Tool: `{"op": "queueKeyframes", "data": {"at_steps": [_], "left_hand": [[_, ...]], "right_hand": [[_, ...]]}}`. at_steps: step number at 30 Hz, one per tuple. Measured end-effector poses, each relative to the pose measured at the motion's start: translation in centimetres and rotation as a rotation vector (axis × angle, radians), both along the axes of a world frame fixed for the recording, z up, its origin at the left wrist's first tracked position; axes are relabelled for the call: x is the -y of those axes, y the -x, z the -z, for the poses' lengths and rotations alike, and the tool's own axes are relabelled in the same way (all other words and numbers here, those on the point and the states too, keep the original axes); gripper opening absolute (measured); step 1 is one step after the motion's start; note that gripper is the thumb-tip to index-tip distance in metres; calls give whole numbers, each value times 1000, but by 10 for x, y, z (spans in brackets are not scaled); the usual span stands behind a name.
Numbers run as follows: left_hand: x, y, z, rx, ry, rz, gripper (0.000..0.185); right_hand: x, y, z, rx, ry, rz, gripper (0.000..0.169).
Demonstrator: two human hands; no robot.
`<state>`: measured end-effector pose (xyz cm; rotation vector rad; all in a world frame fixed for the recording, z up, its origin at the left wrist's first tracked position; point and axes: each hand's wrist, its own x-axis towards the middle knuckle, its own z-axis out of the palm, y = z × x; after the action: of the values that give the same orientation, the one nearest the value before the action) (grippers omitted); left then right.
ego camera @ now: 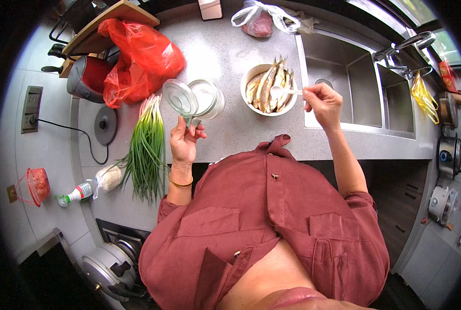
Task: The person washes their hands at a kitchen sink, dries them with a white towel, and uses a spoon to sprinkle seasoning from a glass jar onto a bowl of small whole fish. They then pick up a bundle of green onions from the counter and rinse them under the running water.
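Observation:
A glass clip-top jar (217,101) holds white granules, its glass lid (180,97) swung back to the left. My left hand (187,141) has its thumb and fingers at the clasp by the jar's hinge. In my right hand (323,104) is the handle of a small white spoon (278,92), whose bowl lies over several whole small fish (267,88). The fish stand partly upright in a white round bowl (247,104), tails towards the far side. Whether the spoon touches the fish, I cannot tell.
A red plastic bag (149,58) and a bunch of spring onions (147,149) lie at the left. Behind the fish bowl is a bag of meat (258,25). A steel double sink (342,122) with a faucet (389,54) is at the right; a pressure cooker (108,267) stands lower left.

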<state>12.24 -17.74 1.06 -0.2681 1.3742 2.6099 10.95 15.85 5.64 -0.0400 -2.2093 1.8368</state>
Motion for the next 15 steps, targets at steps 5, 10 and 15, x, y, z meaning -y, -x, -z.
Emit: {"op": "queueKeyframes", "data": {"at_steps": [5, 10, 15], "left_hand": [[-3, 2, -2, 4, 12, 3, 40], [-7, 4, -5, -3, 13, 20, 40], [-8, 3, -7, -2, 6, 22, 40]], "right_hand": [[-13, -2, 9, -87, -149, 36, 6], [-14, 9, 11, -144, -178, 189, 5], [-14, 15, 17, -247, -304, 158, 5]]}}
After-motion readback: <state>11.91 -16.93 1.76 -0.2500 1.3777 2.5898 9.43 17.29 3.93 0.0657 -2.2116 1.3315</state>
